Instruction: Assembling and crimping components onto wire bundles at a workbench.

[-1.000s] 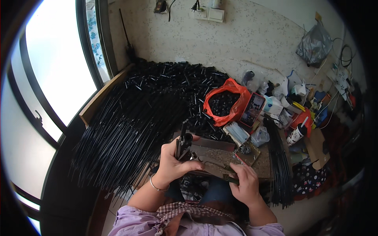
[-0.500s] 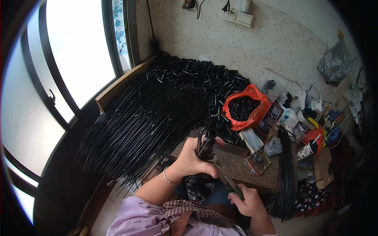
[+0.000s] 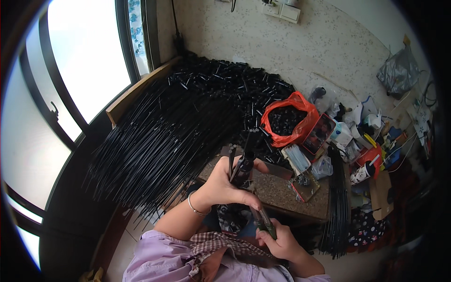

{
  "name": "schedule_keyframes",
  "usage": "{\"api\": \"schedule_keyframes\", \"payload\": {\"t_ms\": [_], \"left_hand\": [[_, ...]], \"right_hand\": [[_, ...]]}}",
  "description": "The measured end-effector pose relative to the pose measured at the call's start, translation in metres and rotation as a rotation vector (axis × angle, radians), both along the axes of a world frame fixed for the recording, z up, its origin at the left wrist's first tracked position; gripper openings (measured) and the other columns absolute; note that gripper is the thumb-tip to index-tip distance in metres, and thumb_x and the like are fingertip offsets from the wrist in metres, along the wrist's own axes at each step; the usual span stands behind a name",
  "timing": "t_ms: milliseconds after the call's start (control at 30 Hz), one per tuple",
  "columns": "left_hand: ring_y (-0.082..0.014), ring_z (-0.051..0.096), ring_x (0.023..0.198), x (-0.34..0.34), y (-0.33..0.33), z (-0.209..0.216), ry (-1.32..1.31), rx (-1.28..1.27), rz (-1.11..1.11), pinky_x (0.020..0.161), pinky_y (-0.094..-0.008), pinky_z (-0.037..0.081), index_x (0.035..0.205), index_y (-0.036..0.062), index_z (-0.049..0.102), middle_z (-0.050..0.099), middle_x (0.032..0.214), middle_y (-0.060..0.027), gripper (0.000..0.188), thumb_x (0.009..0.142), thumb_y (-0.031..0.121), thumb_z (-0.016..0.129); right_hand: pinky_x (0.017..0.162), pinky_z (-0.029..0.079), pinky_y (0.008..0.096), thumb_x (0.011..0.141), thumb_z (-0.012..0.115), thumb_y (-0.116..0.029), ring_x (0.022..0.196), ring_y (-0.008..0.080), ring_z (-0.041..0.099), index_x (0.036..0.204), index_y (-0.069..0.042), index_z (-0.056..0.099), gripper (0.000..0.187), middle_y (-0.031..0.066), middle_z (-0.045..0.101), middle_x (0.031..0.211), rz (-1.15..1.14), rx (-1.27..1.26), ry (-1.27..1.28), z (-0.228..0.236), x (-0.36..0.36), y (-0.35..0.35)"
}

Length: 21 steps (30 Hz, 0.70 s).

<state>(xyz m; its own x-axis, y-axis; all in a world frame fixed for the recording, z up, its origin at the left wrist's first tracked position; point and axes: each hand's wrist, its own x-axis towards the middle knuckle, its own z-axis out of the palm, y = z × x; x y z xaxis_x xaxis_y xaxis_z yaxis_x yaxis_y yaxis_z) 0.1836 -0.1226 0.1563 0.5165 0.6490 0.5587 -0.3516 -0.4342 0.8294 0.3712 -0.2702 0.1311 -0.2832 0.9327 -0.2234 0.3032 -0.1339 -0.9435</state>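
My left hand [image 3: 224,185], with a bracelet at the wrist, is wrapped round several slim black rods or tubes [image 3: 242,167] that point up and away from me. Their exact kind is hard to make out. Closed on the green handles of a pair of pliers [image 3: 264,222] is my right hand [image 3: 284,242]. The pliers' jaws reach up to just beside my left thumb and the lower ends of the black pieces. My thumb and palm hide part of that spot, so I cannot tell whether the jaws grip anything.
Long thin black rods [image 3: 155,141] lie in a large heap at left, with short black tubes [image 3: 225,75] piled behind. On the right are a red plastic bag [image 3: 304,101] of small black parts, a phone [image 3: 321,133], a box of pale sticks [image 3: 296,157] and a cup [image 3: 361,175].
My right hand has swung the pliers left and steeper, closer under my left hand. The black pieces in my left hand stand more upright. The whole view has shifted slightly.
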Motion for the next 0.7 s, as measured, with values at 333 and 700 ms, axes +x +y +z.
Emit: {"api": "schedule_keyframes", "payload": {"t_ms": [333,700], "left_hand": [[-0.0027,0.045,0.060,-0.001,-0.009,0.014,0.065,0.010,0.090,0.053,-0.0183,0.036,0.081,0.0013,0.059,0.053,0.068,0.0030,0.032,0.060,0.013,0.080],[-0.0036,0.046,0.066,0.009,-0.022,0.001,-0.034,-0.099,0.251,0.057,-0.0175,0.037,0.089,0.0006,0.060,0.056,0.077,0.0017,0.042,0.054,0.013,0.078]], "right_hand": [[0.065,0.047,0.0309,0.091,0.046,-0.015,0.069,0.0232,0.059,0.131,0.004,0.025,0.049,0.0186,0.058,0.088,0.262,-0.359,0.654,-0.006,0.015,0.014],[0.049,0.043,0.0297,0.083,0.059,-0.013,0.052,0.0245,0.057,0.094,-0.002,0.051,0.017,0.0131,0.053,0.061,-0.200,0.496,-0.179,-0.025,-0.014,0.015]]}}
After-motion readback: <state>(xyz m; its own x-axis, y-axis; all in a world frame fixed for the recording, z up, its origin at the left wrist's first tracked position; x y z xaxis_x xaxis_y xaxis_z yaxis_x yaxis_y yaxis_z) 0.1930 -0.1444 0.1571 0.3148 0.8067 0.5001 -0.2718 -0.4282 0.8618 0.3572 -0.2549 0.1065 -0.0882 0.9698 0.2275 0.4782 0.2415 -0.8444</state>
